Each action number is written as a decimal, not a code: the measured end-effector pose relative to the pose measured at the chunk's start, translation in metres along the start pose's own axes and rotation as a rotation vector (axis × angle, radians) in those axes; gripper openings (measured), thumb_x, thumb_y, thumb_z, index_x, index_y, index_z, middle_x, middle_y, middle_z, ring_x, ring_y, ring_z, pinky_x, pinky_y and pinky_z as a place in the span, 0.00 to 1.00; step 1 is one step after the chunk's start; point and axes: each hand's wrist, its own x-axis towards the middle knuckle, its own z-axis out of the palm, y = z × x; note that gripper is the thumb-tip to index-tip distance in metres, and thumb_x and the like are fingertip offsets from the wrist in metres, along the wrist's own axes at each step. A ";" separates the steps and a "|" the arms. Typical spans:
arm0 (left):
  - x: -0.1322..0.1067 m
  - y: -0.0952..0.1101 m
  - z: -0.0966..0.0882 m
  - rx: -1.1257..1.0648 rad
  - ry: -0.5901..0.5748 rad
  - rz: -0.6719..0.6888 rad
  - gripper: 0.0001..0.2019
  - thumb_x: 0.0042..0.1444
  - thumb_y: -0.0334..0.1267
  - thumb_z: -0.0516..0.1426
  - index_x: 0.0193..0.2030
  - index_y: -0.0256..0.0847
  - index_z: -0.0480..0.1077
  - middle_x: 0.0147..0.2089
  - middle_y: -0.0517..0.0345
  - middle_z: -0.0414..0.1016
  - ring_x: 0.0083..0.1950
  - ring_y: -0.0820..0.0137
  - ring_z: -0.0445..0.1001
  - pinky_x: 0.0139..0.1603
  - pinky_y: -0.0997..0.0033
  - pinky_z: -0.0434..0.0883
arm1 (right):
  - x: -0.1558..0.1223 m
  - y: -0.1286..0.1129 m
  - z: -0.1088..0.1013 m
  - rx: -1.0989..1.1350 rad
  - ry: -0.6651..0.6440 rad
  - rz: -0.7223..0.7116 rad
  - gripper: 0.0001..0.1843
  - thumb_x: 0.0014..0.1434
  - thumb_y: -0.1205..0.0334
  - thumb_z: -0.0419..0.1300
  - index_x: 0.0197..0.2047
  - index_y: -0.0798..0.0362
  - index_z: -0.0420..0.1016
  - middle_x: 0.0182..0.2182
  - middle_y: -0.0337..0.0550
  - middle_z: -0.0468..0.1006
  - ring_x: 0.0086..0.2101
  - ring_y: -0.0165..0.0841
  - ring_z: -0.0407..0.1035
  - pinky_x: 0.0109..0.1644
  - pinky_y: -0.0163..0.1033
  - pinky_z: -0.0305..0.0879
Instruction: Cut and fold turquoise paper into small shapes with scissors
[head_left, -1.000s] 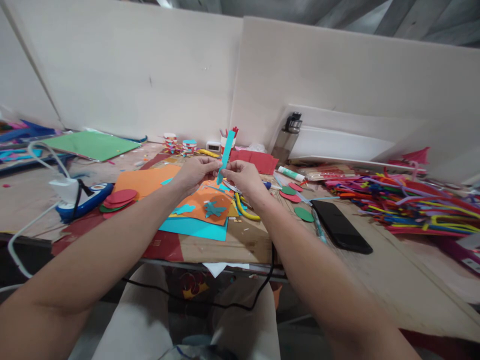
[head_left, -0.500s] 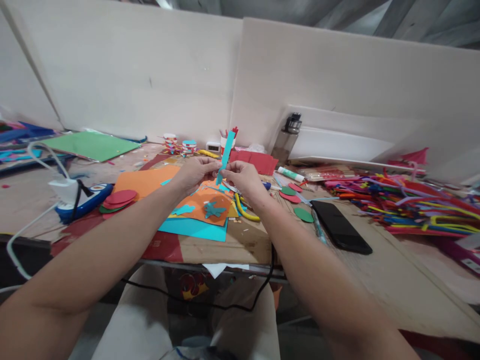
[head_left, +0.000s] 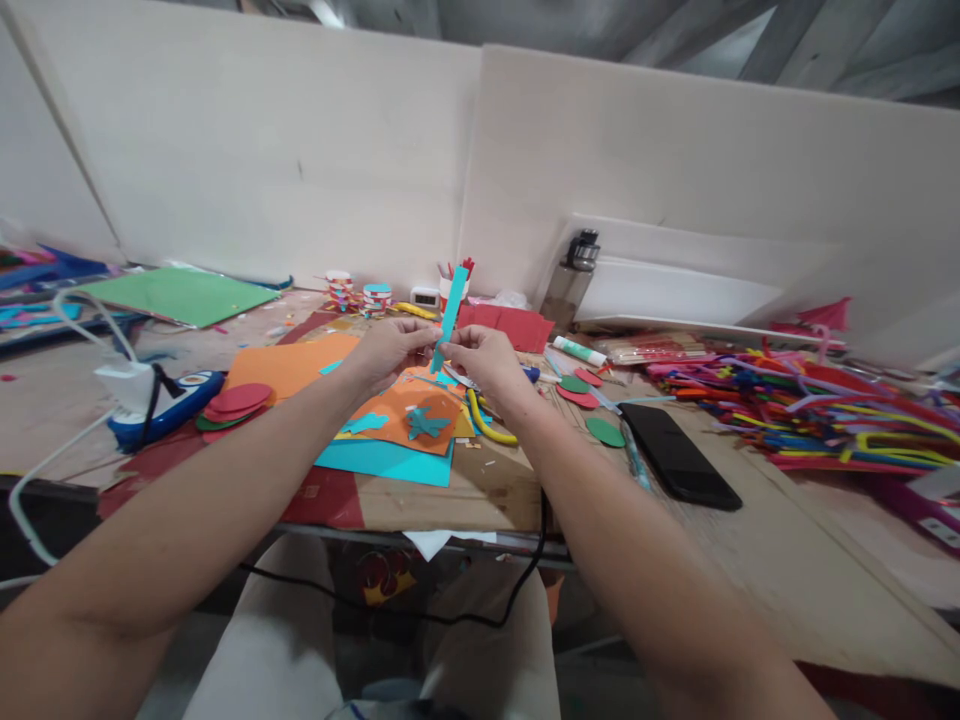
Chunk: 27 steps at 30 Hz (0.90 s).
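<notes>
Pinching the turquoise strip (head_left: 453, 308) between left hand (head_left: 394, 352) and right hand (head_left: 484, 358) fingertips, we've barely shifted since a second ago; our grip seems steady, though contact is partly hidden.

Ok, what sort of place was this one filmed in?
Probably a craft workspace, though whether home or workshop I can't tell. A heap of colourful pipe cleaners, turquoise paper cutouts and a turquoise paper strip being held up suggest it.
</notes>
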 end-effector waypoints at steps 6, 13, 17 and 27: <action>0.002 -0.002 -0.001 -0.095 -0.030 -0.044 0.16 0.41 0.43 0.70 0.27 0.34 0.72 0.24 0.59 0.71 0.24 0.78 0.66 0.29 0.75 0.65 | -0.003 -0.007 0.002 0.153 0.006 0.134 0.08 0.46 0.63 0.65 0.26 0.54 0.70 0.18 0.33 0.68 0.20 0.24 0.61 0.26 0.33 0.56; 0.002 -0.002 -0.007 0.021 -0.084 -0.088 0.21 0.43 0.52 0.69 0.30 0.34 0.74 0.29 0.56 0.74 0.28 0.76 0.69 0.29 0.75 0.64 | -0.006 -0.015 0.002 0.186 0.039 0.179 0.07 0.49 0.68 0.64 0.25 0.55 0.69 0.17 0.32 0.67 0.20 0.23 0.59 0.25 0.32 0.55; 0.002 -0.002 -0.010 0.088 -0.133 -0.086 0.23 0.43 0.55 0.68 0.31 0.33 0.75 0.31 0.52 0.76 0.30 0.75 0.70 0.29 0.75 0.63 | -0.006 -0.017 0.001 0.237 0.068 0.205 0.08 0.49 0.68 0.65 0.24 0.55 0.69 0.17 0.31 0.66 0.19 0.22 0.57 0.25 0.32 0.54; 0.003 -0.002 -0.010 0.086 -0.107 -0.099 0.18 0.38 0.46 0.71 0.26 0.34 0.74 0.23 0.61 0.68 0.24 0.79 0.64 0.27 0.75 0.63 | -0.006 -0.018 0.000 0.377 0.044 0.278 0.16 0.41 0.64 0.72 0.21 0.54 0.67 0.16 0.30 0.62 0.20 0.22 0.56 0.26 0.31 0.54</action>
